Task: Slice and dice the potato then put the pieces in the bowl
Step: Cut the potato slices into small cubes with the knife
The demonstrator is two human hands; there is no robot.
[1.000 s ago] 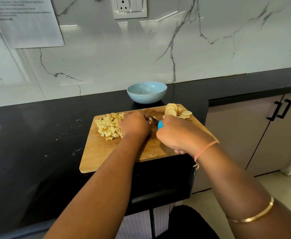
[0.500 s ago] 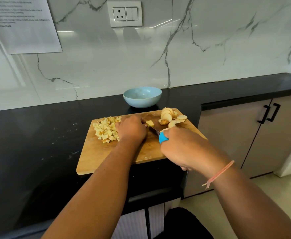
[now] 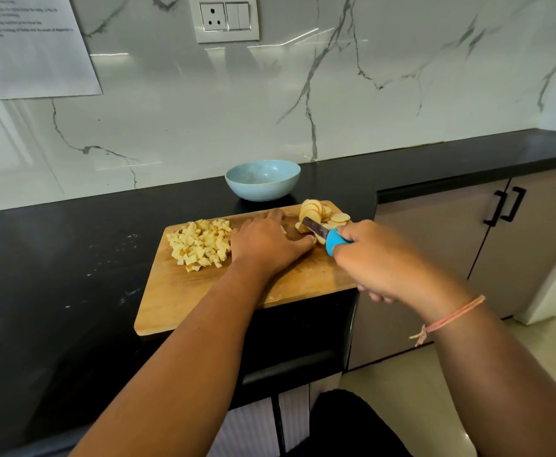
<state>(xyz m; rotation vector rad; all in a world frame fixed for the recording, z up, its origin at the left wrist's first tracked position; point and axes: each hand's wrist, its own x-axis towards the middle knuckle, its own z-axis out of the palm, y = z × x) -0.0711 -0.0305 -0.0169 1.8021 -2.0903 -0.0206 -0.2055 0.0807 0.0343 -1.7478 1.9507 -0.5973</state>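
**Marble wall, black surface: half the potato diced, slices waiting**

Head view. White marble with grey veins backed a glossy black surface (image 3: 72, 258), and a pale wooden cutting board (image 3: 204, 301) lay on it with its near corner over the edge. Beyond the board's far edge stood a smooth, round, light blue bowl (image 3: 263, 192) with nothing visible in it.

The potato was all on the board. A loose heap of small pale cubes (image 3: 201, 245) sat at the left end, and thin round slices (image 3: 316, 212), fanned and partly overlapping, sat at the far right corner.

The right hand (image 3: 385, 258) had its grip closed round the blue handle of a knife (image 3: 316, 229). The dark blade pointed away and to the left, its tip at the slices. The slices lay just ahead of that hand, so it was the nearer one.

The left hand (image 3: 266, 245) rested palm down between cubes and slices, thumb reaching toward the blade. Its fingertips were hidden, so I could not tell whether its grip pinned a piece.

The next cut probably depended on bringing slices under the blade, clear of that thumb.
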